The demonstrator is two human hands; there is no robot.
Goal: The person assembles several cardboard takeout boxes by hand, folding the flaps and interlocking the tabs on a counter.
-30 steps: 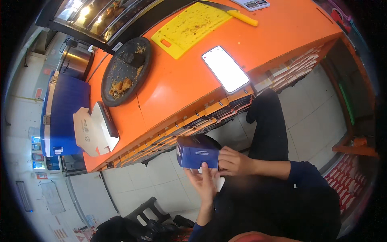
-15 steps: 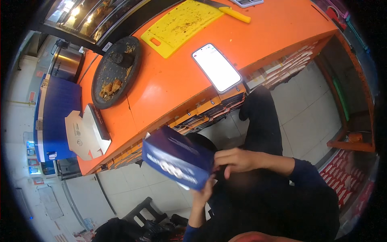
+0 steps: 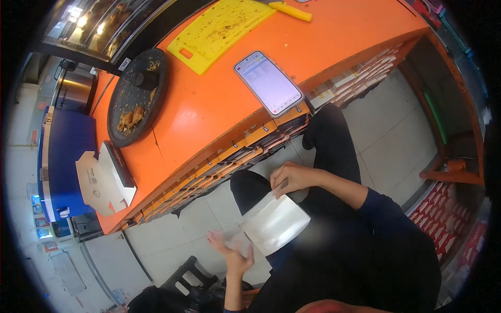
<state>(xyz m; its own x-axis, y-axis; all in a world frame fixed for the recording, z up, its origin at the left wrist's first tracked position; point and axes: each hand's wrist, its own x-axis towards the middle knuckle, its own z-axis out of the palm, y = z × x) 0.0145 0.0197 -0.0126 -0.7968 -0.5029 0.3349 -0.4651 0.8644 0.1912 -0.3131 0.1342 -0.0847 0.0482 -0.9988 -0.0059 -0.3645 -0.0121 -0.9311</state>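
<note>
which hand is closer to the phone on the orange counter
Right. The right hand holds the white sheet's top edge, just below the phone. The left hand is lower, under the sheet's left corner.

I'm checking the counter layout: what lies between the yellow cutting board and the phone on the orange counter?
Nothing: in the head view only bare orange counter shows between the yellow cutting board and the phone.

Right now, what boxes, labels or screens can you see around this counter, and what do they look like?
Smartphone: flat on the orange counter, lit pale screen, dark rim.
Open cardboard box: counter's left end, tan flaps, white side.
White folded carton: held over the lap by the right hand; left hand open beside it.
Small white label: by the round dark tray.
</note>
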